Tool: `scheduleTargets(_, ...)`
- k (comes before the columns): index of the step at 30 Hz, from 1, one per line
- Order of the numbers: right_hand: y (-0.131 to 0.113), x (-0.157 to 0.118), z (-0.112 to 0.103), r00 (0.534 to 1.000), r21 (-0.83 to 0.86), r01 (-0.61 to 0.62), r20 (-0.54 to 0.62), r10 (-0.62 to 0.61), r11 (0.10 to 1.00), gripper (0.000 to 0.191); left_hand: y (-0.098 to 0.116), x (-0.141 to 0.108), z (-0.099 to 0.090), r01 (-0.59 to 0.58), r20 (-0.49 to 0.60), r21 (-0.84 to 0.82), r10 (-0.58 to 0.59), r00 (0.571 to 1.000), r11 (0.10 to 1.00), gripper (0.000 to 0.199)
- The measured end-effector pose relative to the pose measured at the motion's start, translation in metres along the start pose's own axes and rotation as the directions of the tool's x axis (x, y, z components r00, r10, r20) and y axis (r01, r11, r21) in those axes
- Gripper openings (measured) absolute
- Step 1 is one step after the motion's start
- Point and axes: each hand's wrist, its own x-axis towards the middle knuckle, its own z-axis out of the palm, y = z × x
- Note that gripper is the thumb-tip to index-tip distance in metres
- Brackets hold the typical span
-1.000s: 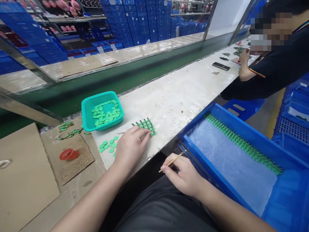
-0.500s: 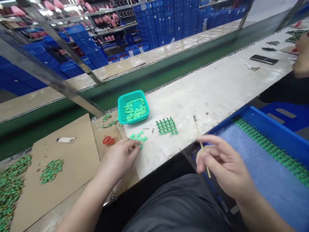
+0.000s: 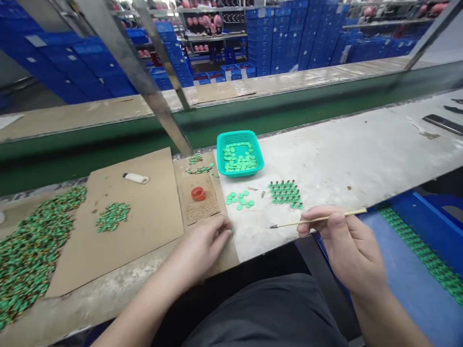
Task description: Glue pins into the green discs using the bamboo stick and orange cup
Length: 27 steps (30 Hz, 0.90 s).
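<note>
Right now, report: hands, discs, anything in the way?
Right hand holding brush. Left hand at small green piece. Loose green discs between left hand and teal basket.

The discs [image 3: 240, 195] are green, the basket [image 3: 259, 145] teal.

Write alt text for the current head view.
A person's right hand holds a thin brush over a white worktop; the left hand is at a mostly hidden green piece. Beyond lie loose green discs, a teal basket of discs, rows of small green pieces and a red cup.
</note>
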Motion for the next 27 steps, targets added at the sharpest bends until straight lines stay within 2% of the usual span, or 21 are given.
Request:
scheduleTargets(4,0.017,0.01,0.027,0.992,-0.027,-0.124,0.024,0.125,0.992,0.024,-0.043,-0.048,-0.012,0.034,-0.172,-0.027,-0.038,0.984,0.999,0.027)
scheduleTargets(7,0.028,0.02,0.053,0.977,0.0,-0.205,0.067,0.205,0.979,0.028,-0.061,-0.066,-0.005,0.015,-0.277,-0.04,-0.025,0.96,0.999,0.025)
scheduleTargets(9,0.035,0.028,0.072,0.96,-0.017,-0.242,0.142,0.242,0.97,0.024,-0.063,-0.073,0.002,-0.025,-0.366,-0.017,0.017,0.93,1.0,0.017)
scheduleTargets(11,0.041,0.035,0.089,0.937,-0.046,-0.268,0.221,0.271,0.962,0.033,-0.059,-0.079,0.006,-0.094,-0.447,0.044,0.103,0.889,0.995,0.011)
scheduleTargets(13,0.046,0.044,0.105,0.922,-0.074,-0.273,0.265,0.283,0.959,0.038,-0.054,-0.085,0.007,-0.173,-0.469,0.134,0.216,0.856,0.976,0.016)
scheduleTargets(14,0.048,0.049,0.113,0.922,-0.091,-0.26,0.271,0.275,0.961,0.032,-0.052,-0.088,0.006,-0.203,-0.456,0.175,0.262,0.85,0.963,0.02)
scheduleTargets(17,0.053,0.065,0.137,0.939,-0.172,-0.151,0.284,0.196,0.973,0.011,-0.052,-0.091,0.005,-0.246,-0.41,0.237,0.326,0.852,0.94,0.023)
scheduleTargets(20,0.059,0.08,0.163,0.943,-0.303,0.108,0.332,-0.002,0.947,0.014,-0.058,-0.091,0.01,-0.266,-0.399,0.227,0.339,0.852,0.937,0.025)
scheduleTargets(23,0.07,0.093,0.184,0.865,-0.394,0.412,0.452,-0.217,0.821,0.02,-0.063,-0.094,0.021,-0.28,-0.421,0.222,0.351,0.836,0.934,0.028)
scheduleTargets(25,0.079,0.098,0.193,0.819,-0.423,0.51,0.506,-0.272,0.749,0.023,-0.064,-0.097,0.03,-0.269,-0.458,0.184,0.325,0.827,0.945,0.027)
scheduleTargets(27,0.086,0.1,0.196,0.8,-0.442,0.548,0.526,-0.289,0.71,0.024,-0.065,-0.1,0.038,-0.253,-0.497,0.15,0.294,0.816,0.956,0.025)
